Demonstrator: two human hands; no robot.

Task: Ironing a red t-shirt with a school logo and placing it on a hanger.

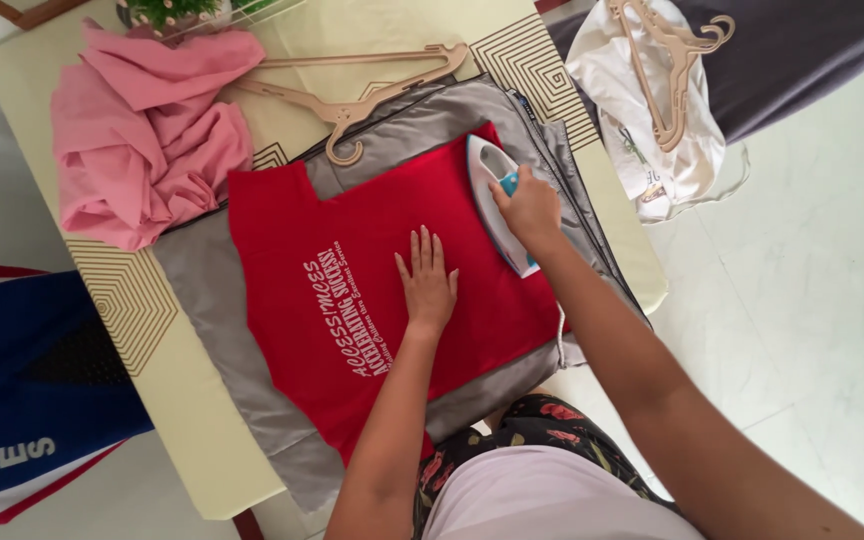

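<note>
Right hand (pixel 529 207): fingers curled tight around the handle of the white-and-blue iron (pixel 497 195), soleplate down on the red t-shirt (pixel 352 270) at its far edge. Left hand (pixel 427 280): fingers straight, slightly spread, palm flat on the red cloth, gripping nothing, just pressing it down. Iron sits just beyond and to the right of the left fingertips, near but not touching them. White print on the shirt lies just left of the left fingers. Shirt is spread flat over a grey padded cover (pixel 222 290), which lies on the cream tabletop (pixel 202 440) with a brown line pattern. Beyond the fingers, further up the tabletop: a beige plastic hanger (pixel 352 95), its hook touching the grey cover near the shirt's sleeve. Far left of both hands: a crumpled pink garment (pixel 142 140), overlapping the grey cover's corner. Well right of the iron hand, off the tabletop: a white garment (pixel 652 110) with a second beige hanger (pixel 674 60) on top. Blue-and-white cloth (pixel 22 390) hangs at the left edge, well apart from the fingers.
</note>
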